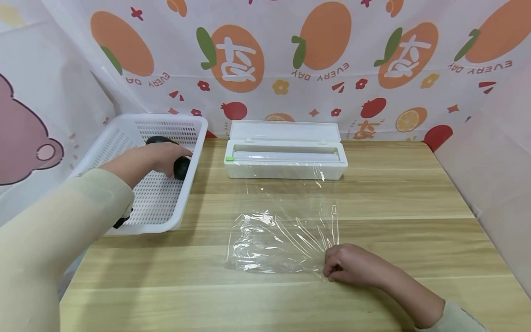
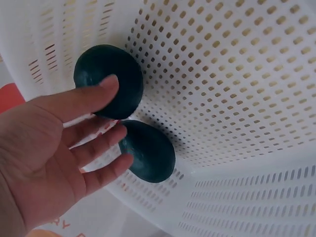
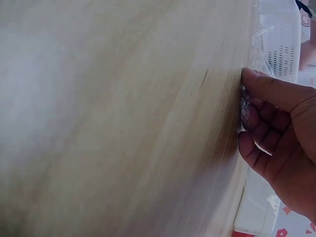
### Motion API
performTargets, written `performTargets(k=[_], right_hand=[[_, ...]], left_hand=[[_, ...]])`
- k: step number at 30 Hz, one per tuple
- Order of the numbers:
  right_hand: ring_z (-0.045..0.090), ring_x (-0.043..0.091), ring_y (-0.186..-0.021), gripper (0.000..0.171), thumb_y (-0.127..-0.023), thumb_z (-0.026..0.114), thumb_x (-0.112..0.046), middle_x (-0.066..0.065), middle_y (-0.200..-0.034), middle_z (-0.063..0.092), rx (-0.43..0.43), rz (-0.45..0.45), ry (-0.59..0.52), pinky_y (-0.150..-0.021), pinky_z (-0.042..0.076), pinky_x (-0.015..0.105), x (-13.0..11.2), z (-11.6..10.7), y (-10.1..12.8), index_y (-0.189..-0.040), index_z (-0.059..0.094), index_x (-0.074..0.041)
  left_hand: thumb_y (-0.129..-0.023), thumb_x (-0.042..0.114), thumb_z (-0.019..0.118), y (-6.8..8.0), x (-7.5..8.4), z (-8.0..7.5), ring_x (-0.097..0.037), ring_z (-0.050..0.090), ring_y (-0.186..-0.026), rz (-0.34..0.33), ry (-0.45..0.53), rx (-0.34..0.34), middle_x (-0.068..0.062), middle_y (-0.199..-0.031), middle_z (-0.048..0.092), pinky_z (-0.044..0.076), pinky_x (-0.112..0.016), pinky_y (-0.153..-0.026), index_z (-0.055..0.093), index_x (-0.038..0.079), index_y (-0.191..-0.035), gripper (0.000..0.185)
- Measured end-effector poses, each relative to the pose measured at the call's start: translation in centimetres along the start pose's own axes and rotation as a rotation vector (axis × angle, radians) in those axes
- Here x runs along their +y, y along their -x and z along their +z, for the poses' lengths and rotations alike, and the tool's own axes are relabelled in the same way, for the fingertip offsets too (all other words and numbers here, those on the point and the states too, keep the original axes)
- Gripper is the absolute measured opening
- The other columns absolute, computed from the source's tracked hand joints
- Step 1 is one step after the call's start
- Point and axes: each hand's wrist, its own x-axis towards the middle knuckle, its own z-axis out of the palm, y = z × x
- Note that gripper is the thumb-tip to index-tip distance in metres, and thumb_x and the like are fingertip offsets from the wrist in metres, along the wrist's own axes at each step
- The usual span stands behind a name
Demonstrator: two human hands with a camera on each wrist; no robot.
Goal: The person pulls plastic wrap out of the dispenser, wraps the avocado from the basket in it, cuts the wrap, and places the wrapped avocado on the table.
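My left hand (image 1: 163, 159) reaches into the white plastic basket (image 1: 201, 143). In the left wrist view its thumb lies over one dark green, smooth, avocado-like fruit (image 2: 108, 59), the fingers slightly bent and spread. The fingertips are close to a second such fruit (image 2: 150, 153); whether they touch it I cannot tell. My right hand (image 1: 352, 266) pinches the near right corner of a sheet of cling film (image 1: 265, 240), which gathers in creases toward the fingers. The sheet runs back over the table to the white cling film dispenser (image 1: 286, 171), whose lid stands up.
A green slider (image 1: 230, 158) sits at the left end of the dispenser's front edge. The wooden table (image 1: 415, 203) meets a patterned curtain (image 1: 282, 92) at the back. The basket stands at the table's left side.
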Motion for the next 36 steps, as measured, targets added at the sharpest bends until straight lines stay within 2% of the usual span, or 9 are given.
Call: performTargets(k=[8,12,14,19,22,25,29,33,36], right_hand=[[0.047,-0.008,-0.069,0.010,-0.080,0.078,-0.009,-0.020,-0.078,0.057,0.005,-0.008,-0.007,-0.063,0.047,0.012,-0.1,-0.1,0.0,-0.081,0.076,-0.019],[0.046,-0.009,-0.069,0.010,-0.080,0.078,-0.009,-0.020,-0.077,0.056,0.012,-0.016,-0.002,-0.063,0.046,0.011,-0.1,-0.1,0.0,-0.080,0.076,-0.018],[0.046,-0.009,-0.069,0.010,-0.080,0.078,-0.008,-0.020,-0.077,0.056,0.014,-0.018,-0.003,-0.062,0.046,0.011,0.0,-0.2,0.0,-0.080,0.076,-0.018],[0.047,-0.008,-0.069,0.010,-0.080,0.078,-0.008,-0.019,-0.077,0.057,0.014,-0.024,-0.009,-0.062,0.046,0.011,0.1,-0.1,0.0,-0.080,0.075,-0.018],[0.047,-0.008,-0.069,0.011,-0.081,0.077,-0.008,-0.019,-0.078,0.057,0.013,-0.026,-0.013,-0.062,0.046,0.011,0.1,0.0,0.0,-0.080,0.075,-0.019],[0.047,-0.008,-0.069,0.011,-0.081,0.077,-0.008,-0.019,-0.078,0.058,0.015,-0.031,-0.015,-0.062,0.046,0.011,0.0,0.0,0.1,-0.080,0.075,-0.019],[0.047,-0.008,-0.070,0.012,-0.081,0.078,-0.008,-0.019,-0.078,0.058,0.016,-0.031,-0.011,-0.063,0.046,0.011,0.0,0.0,0.2,-0.080,0.074,-0.020],[0.047,-0.008,-0.070,0.012,-0.081,0.078,-0.009,-0.020,-0.079,0.058,0.012,-0.015,-0.012,-0.063,0.046,0.012,0.0,0.0,0.2,-0.080,0.074,-0.021],[0.047,-0.008,-0.069,0.013,-0.081,0.077,-0.009,-0.020,-0.078,0.057,0.010,-0.011,-0.015,-0.063,0.046,0.012,0.0,0.0,0.2,-0.079,0.074,-0.021]], left_hand=[[-0.075,0.040,0.085,-0.1,-0.4,0.1,-0.030,0.055,-0.095,-0.022,-0.060,-0.058,-0.017,-0.110,0.064,0.048,-0.051,-0.087,0.059,-0.001,-0.120,0.066],[-0.075,0.048,0.083,-0.2,-0.6,0.4,-0.040,0.055,-0.113,-0.039,-0.015,-0.077,-0.027,-0.125,0.058,0.045,-0.057,-0.096,0.051,-0.006,-0.132,0.084],[-0.075,0.052,0.081,-0.1,-0.8,0.4,-0.040,0.055,-0.112,-0.039,-0.003,-0.085,-0.027,-0.124,0.059,0.045,-0.056,-0.095,0.051,-0.006,-0.131,0.086],[-0.077,0.059,0.075,0.0,-1.1,0.5,-0.026,0.054,-0.089,-0.031,-0.010,-0.114,-0.014,-0.102,0.062,0.045,-0.041,-0.077,0.059,-0.003,-0.114,0.073],[-0.075,0.063,0.075,0.2,-1.3,0.5,-0.030,0.057,-0.095,-0.066,0.038,-0.130,-0.023,-0.115,0.059,0.052,-0.042,-0.070,0.052,-0.007,-0.123,0.088],[-0.070,0.071,0.074,0.5,-1.4,0.5,-0.035,0.057,-0.105,-0.091,0.057,-0.104,-0.031,-0.126,0.054,0.054,-0.049,-0.077,0.044,-0.012,-0.133,0.107],[-0.062,0.078,0.073,1.0,-1.7,0.5,-0.035,0.057,-0.099,-0.113,0.109,-0.036,-0.030,-0.120,0.057,0.052,-0.050,-0.082,0.045,-0.010,-0.129,0.114],[-0.065,0.073,0.076,2.2,-2.2,0.2,-0.033,0.057,-0.085,-0.108,0.222,0.055,-0.027,-0.111,0.057,0.053,-0.043,-0.063,0.045,-0.006,-0.125,0.103],[-0.070,0.069,0.075,3.3,-2.4,-0.3,-0.031,0.055,-0.081,-0.083,0.247,0.167,-0.022,-0.102,0.059,0.049,-0.038,-0.060,0.050,-0.003,-0.118,0.090]])
